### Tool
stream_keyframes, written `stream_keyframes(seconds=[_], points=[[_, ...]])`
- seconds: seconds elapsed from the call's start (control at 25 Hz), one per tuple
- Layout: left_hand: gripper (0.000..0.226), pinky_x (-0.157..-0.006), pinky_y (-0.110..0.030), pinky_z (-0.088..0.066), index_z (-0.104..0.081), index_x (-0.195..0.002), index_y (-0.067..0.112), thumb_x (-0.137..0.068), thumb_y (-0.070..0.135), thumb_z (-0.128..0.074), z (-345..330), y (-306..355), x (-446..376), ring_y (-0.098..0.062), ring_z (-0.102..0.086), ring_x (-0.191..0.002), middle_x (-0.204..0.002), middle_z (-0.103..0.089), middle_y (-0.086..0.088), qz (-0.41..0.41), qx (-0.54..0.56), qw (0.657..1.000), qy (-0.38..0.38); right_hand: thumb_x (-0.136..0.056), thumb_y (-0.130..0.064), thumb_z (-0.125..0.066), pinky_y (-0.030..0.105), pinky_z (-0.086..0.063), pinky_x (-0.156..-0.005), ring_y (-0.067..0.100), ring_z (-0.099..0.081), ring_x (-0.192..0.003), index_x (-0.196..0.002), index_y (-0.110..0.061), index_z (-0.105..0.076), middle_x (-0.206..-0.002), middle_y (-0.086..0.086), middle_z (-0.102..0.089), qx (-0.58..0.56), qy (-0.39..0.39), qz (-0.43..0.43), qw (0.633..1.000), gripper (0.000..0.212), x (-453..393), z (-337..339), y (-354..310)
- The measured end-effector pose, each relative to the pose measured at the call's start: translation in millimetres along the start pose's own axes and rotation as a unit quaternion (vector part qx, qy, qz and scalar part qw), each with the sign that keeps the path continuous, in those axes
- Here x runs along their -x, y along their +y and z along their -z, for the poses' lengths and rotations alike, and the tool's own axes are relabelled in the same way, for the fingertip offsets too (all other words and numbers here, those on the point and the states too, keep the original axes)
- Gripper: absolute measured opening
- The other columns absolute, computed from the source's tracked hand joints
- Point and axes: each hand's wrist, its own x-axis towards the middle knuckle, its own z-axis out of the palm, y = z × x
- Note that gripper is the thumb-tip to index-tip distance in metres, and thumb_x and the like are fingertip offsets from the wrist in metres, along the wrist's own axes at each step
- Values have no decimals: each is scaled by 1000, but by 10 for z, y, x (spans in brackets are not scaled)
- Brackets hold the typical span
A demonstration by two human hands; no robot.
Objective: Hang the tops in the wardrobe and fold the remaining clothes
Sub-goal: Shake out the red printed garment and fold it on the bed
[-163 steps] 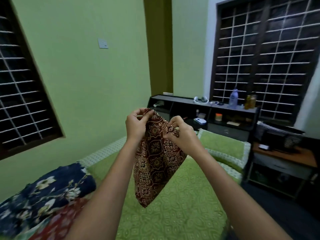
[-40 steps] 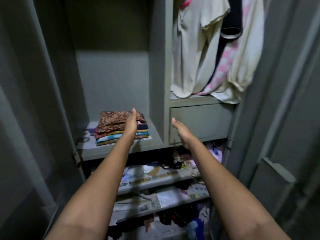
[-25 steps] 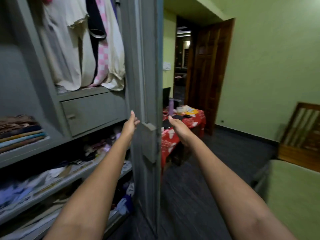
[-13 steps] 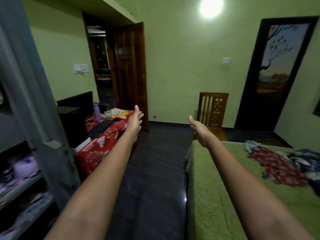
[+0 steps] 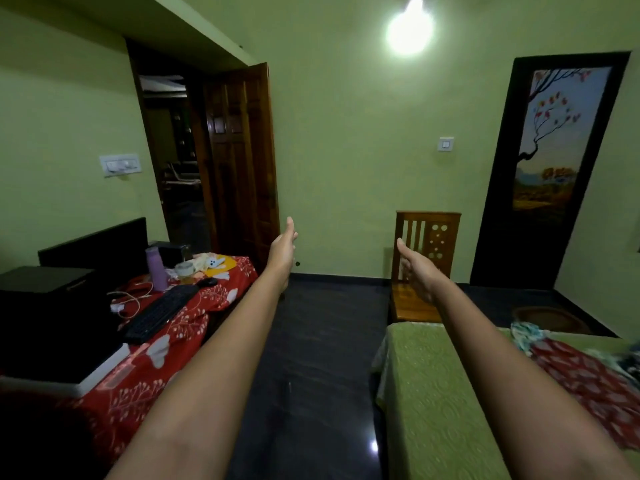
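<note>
The clothes (image 5: 585, 372), a red patterned piece with blue ones beside it, lie loose on the green bed (image 5: 436, 393) at lower right. The left hand (image 5: 282, 251) and right hand (image 5: 417, 271) reach forward over the dark floor (image 5: 322, 341), fingers straight, holding nothing. On the red-clothed counter (image 5: 145, 379) stand a purple bottle (image 5: 154, 270) and a cup (image 5: 184, 271); whether either holds anything cannot be told.

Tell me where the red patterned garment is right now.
The red patterned garment lies at the right edge of the head view, spread on the green bedspread, beside a crumpled light-blue cloth.
</note>
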Motion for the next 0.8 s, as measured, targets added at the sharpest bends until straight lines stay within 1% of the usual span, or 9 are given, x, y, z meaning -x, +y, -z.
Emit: stream_keyframes(seconds=[0.12, 0.28, 0.32, 0.44, 0.48, 0.56, 0.6, 0.68, 0.8], points=[[68, -114, -40, -28, -28, -150, 14, -97, 57, -29, -92, 71, -906, -24, -31, -141, -153, -33, -3, -23, 12, 1000, -14, -88, -69, -39, 46, -14, -116, 26, -17, -145, -152, -23, -20, -159, 3, -19, 13, 11, 23, 1000, 81, -877, -47, -132], [69, -110, -37, -31, -25, -150, 15, -97, 57, -32, -252, -299, -1735, -24, -28, -142, -155, -28, -3, 2, 2, 999, -44, -81, -75, -42, 51, -14, -115, 28, -14, -146, -151, -26, -21, -159, 1, -17, 20, 5, 0, 1000, 88, -1809, -64, 75], [68, -109, -36, -32, -25, -150, 15, -97, 57, -32, -290, -394, -1993, -24, -28, -142, -156, -27, -3, 2, -4, 999, -43, -79, -78, -43, 50, -13, -116, 27, -15, -146, -151, -26, -22, -159, 1, -18, 8, 7, 1, 1000, 92, -2127, -52, 156], [68, -104, -32, -32, -25, -150, 16, -96, 57, -32, -382, -569, -2806, -22, -28, -141, -156, -26, -1, -1, -9, 999, -35, -59, -91, -49, 51, -15, -116, 25, -21, -144, -150, -27, -24, -157, 0, -24, -3, 4, -12, 1000, 115, -3067, -14, 289], [68, -107, -33, -31, -25, -151, 16, -96, 56, -33, -425, -609, -3098, -22, -27, -142, -156, -26, -1, -6, -5, 999, -31, -63, -89, -49, 51, -16, -116, 26, -20, -144, -151, -27, -23, -158, 0, -22, -7, 2, -12, 1000, 111, -3376, -8, 288], [68, -112, -37, -27, -24, -151, 16, -96, 56, -32, -559, -650, -3748, -23, -24, -143, -156, -26, -1, -15, -3, 999, -28, -82, -75, -43, 49, -12, -116, 27, -13, -146, -152, -26, -17, -159, 2, -15, -6, -6, 5, 1000, 90, -4024, 25, 204], [68, -113, -38, -26, -24, -151, 16, -97, 57, -32, -631, -644, -4052, -23, -24, -144, -156, -26, -1, -17, -6, 999, -28, -87, -70, -40, 47, -11, -116, 26, -10, -147, -153, -25, -15, -160, 3, -12, 1, -6, 9, 1000, 84, -4351, 67, 138], [67, -114, -39, -26, -24, -151, 16, -97, 56, -31, -796, -617, -4647, -24, -23, -144, -156, -26, -1, -26, -12, 999, -29, -89, -67, -39, 46, -9, -116, 25, -8, -147, -153, -23, -13, -160, 3, -10, 8, -5, 18, 1000, 82, -5005, 193, -23], [66, -113, -39, -26, -26, -150, 15, -98, 55, -30, -1099, -632, -5552, -22, -25, -143, -156, -27, -1, -39, -4, 999, -23, -85, -71, -41, 46, -9, -116, 24, -10, -147, -152, -25, -15, -160, 2, -12, -6, 2, 55, 998, 85, -5897, 398, -241]])
